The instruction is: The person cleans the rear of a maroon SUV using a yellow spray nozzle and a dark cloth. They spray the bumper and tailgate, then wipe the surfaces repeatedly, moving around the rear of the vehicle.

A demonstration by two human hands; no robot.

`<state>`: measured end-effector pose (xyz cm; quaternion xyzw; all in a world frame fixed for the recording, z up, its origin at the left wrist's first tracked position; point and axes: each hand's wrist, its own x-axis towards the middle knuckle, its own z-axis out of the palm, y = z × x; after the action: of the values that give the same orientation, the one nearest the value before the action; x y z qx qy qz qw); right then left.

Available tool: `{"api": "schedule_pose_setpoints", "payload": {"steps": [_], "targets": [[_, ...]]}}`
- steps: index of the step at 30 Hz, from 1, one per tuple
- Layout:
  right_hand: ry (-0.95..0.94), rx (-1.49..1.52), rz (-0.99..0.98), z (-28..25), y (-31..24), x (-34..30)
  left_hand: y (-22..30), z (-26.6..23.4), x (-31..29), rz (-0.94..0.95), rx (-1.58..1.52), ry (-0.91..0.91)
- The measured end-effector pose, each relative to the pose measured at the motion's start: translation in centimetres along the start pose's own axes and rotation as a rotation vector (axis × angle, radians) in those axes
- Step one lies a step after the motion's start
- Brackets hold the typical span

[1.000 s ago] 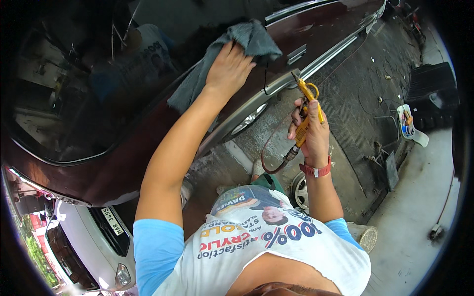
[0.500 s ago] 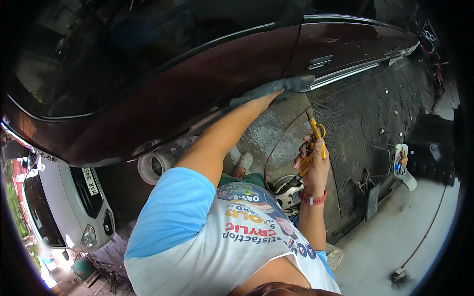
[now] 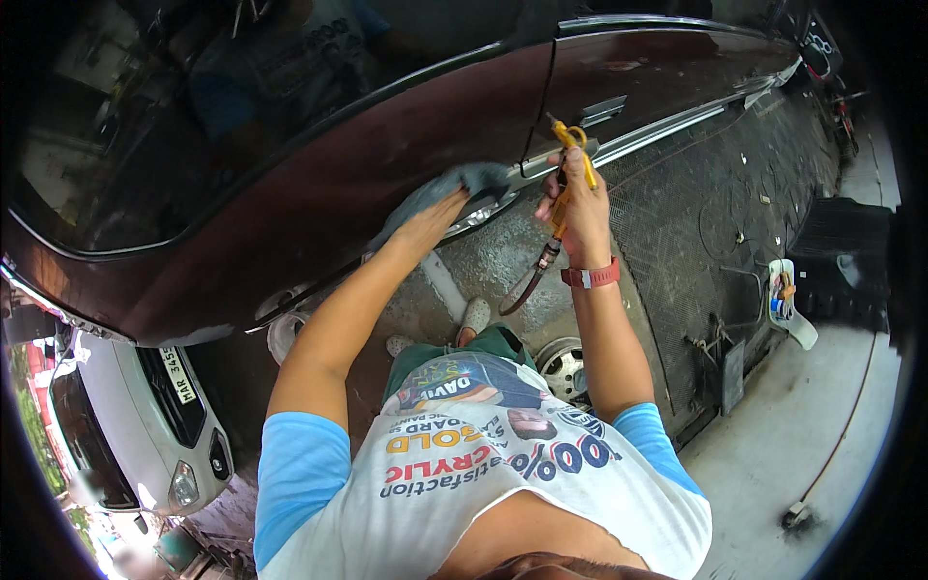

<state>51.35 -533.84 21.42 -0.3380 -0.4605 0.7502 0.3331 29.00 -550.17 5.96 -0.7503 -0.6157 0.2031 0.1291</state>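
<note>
My left hand [image 3: 435,224] holds a dark grey cloth [image 3: 425,193] at the lower edge of a dark maroon car's side [image 3: 367,159]; its fingertips are partly hidden by the cloth. To the right, my right hand [image 3: 585,217] grips a yellow air blow gun [image 3: 565,137], its nozzle pointing up and forward near the door seam. From the gun's lower end a dark air hose [image 3: 527,290] hangs down and curves left. A bright trim strip [image 3: 667,135] runs along the door's bottom, to the right of the gun.
A loose wheel rim [image 3: 561,367] lies on the floor beside my legs. Black textured matting [image 3: 667,251] covers the ground to the right, with thin cables on it. Farther right is a white tray-like piece [image 3: 785,300] with small items. A white car [image 3: 164,425] stands at the left.
My left hand and the cloth have moved left along the car's lower side. The blow gun in my right hand has come up and left, closer to the door. The view has shifted too.
</note>
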Motion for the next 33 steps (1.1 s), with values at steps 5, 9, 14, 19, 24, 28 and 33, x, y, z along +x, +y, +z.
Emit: {"api": "schedule_pose_setpoints", "payload": {"steps": [5, 9, 14, 19, 24, 28, 33], "targets": [[0.063, 0.069, -0.13, 1.6, -2.8, -3.0, -4.7, -10.4, 6.4, -0.115, 0.126, 0.42], [0.166, 0.033, -0.204, 1.3, -3.6, -5.7, -10.4, -20.2, 12.2, -0.359, 0.136, 0.678], [-0.002, -0.026, -0.167, 1.5, -3.9, -7.5, -9.2, -18.2, 15.4, -0.396, 0.297, 0.557], [-0.062, -0.133, -0.115, 1.8, -3.2, -6.9, -3.9, -13.9, 13.1, -0.294, 0.072, 0.57], [-0.135, -0.163, -0.061, 2.5, -2.8, -7.1, -1.8, -8.6, 0.5, -0.566, -0.653, 0.56], [-0.237, -0.134, -0.035, 2.3, -2.7, -6.8, -1.9, -1.2, -13.6, -1.115, -0.005, 0.607], [-0.311, -0.12, -0.015, 2.6, -2.9, -6.8, -4.6, 4.7, -35.0, -1.585, 0.16, 0.652]]}}
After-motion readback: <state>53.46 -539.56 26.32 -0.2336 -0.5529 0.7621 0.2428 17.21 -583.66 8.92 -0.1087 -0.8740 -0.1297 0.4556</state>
